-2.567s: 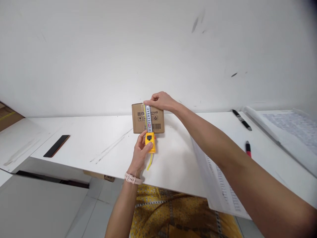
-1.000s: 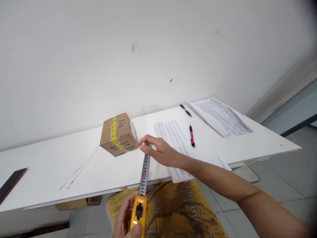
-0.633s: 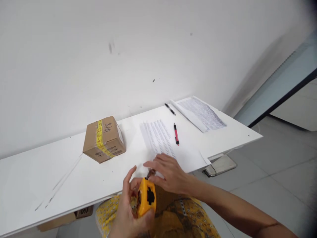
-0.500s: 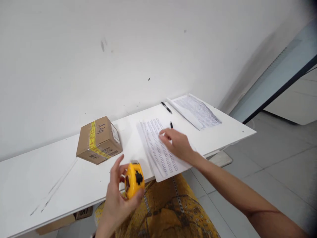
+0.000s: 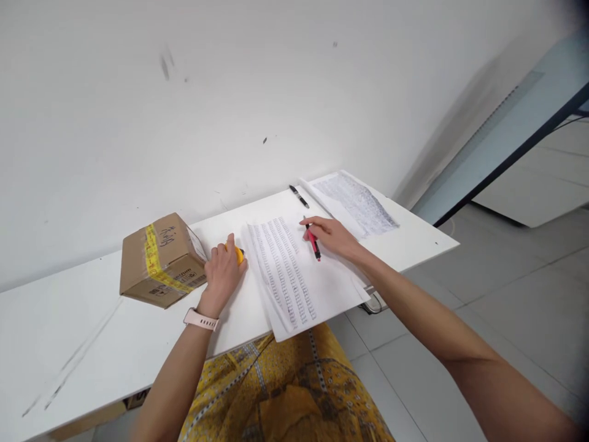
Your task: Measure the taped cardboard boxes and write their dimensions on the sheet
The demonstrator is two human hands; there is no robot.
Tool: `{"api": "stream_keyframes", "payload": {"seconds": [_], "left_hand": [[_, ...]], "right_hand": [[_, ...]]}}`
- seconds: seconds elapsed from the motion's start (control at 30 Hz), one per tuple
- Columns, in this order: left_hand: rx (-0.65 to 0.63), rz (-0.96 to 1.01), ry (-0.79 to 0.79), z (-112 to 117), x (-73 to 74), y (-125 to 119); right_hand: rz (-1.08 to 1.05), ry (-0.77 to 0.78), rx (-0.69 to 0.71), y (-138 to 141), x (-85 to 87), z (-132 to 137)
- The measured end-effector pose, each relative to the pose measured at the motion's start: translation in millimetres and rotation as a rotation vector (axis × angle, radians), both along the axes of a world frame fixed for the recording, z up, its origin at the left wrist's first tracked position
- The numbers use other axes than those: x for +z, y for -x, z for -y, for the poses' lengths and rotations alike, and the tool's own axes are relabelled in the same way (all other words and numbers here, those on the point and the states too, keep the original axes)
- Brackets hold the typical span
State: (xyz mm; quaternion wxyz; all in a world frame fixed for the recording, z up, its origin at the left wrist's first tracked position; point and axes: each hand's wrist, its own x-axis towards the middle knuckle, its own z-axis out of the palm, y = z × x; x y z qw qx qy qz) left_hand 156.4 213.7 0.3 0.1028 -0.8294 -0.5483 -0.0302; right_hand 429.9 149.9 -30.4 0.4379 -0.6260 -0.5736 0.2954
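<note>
My left hand [image 5: 224, 274] is wrapped over a yellow tape measure [image 5: 239, 255] on the tabletop, between the cardboard box and the papers; most of the tape measure is hidden under the fingers. A red and black pen [image 5: 313, 242] is pinched in my right hand [image 5: 330, 234], above the upper right part of a stack of paper sheets [image 5: 334, 285]. Rows of handwritten marks fill the left part of the top sheet. Close by my left hand stands the brown cardboard box [image 5: 162, 261], with yellow tape across it and black handwriting on top.
A black pen [image 5: 299, 196] lies near the wall, beside an open booklet [image 5: 352, 202] covered in dense writing. The white table [image 5: 69, 331] runs along the wall [image 5: 115, 123]. A large grey-blue panel [image 5: 501, 129] leans at the right, above the tiled floor [image 5: 497, 288].
My left hand has moved forward and set the tape measure down on the table. My right hand has picked up the red and black pen. The view has shifted slightly.
</note>
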Motion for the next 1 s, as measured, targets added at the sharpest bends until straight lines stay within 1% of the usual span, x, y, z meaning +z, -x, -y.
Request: {"api": "stream_keyframes", "payload": {"seconds": [0.03,0.07,0.1,0.17,0.23,0.3,0.33,0.4,0.47,0.5,0.53,0.63,0.7,0.77,0.87,0.93,1.0], "left_hand": [[0.013,-0.007,0.016,-2.5,-1.5,0.1],[0.025,-0.011,0.028,-4.5,-1.6,0.5],[0.034,-0.014,0.029,-5.9,-0.6,0.7],[0.022,-0.012,-0.02,-5.6,3.8,-0.8],[-0.052,0.039,-0.125,-0.1,8.5,-6.7],[-0.214,0.147,-0.169,10.5,9.7,-18.2],[-0.323,0.207,-0.139,17.1,8.1,-25.5],[-0.554,0.279,0.006,30.5,0.5,-41.0],[-0.727,0.26,0.173,41.2,-10.7,-53.6],[-0.778,0.226,0.24,44.8,-16.7,-57.6],[-0.807,0.188,0.291,47.2,-22.3,-59.9],[-0.816,0.119,0.354,48.4,-35.5,-58.2],[-0.808,0.118,0.348,46.9,-41.2,-54.1],[-0.815,0.133,0.337,45.4,-45.3,-51.0],[-0.832,0.174,0.322,44.7,-50.1,-49.1],[-0.832,0.207,0.314,44.9,-52.4,-48.6],[-0.825,0.233,0.313,45.2,-53.8,-47.9]], "right_hand": [[-0.149,-0.04,0.016,-2.9,2.0,5.3],[-0.252,-0.074,0.037,-4.9,3.4,10.4],[-0.305,-0.099,0.055,-5.7,4.0,14.8],[-0.281,-0.125,0.058,-4.3,2.9,21.0],[-0.15,-0.137,0.004,-0.1,-0.4,22.9],[0.026,-0.173,-0.083,4.7,-3.9,21.1],[0.105,-0.195,-0.133,7.0,-5.0,19.4],[0.191,-0.232,-0.252,11.4,-5.0,16.0],[0.149,-0.24,-0.347,16.3,-2.4,13.7],[0.079,-0.227,-0.363,19.1,-0.8,13.0],[-0.013,-0.199,-0.347,22.0,0.4,12.4],[-0.325,-0.054,-0.179,29.8,-2.1,10.2],[-0.445,0.018,-0.082,32.3,-9.6,7.9],[-0.439,0.021,-0.066,32.3,-19.2,5.8],[-0.295,-0.021,-0.113,30.6,-30.6,5.0],[-0.243,-0.036,-0.112,30.5,-33.8,5.7],[-0.256,-0.044,-0.105,31.7,-34.6,6.7]]}}
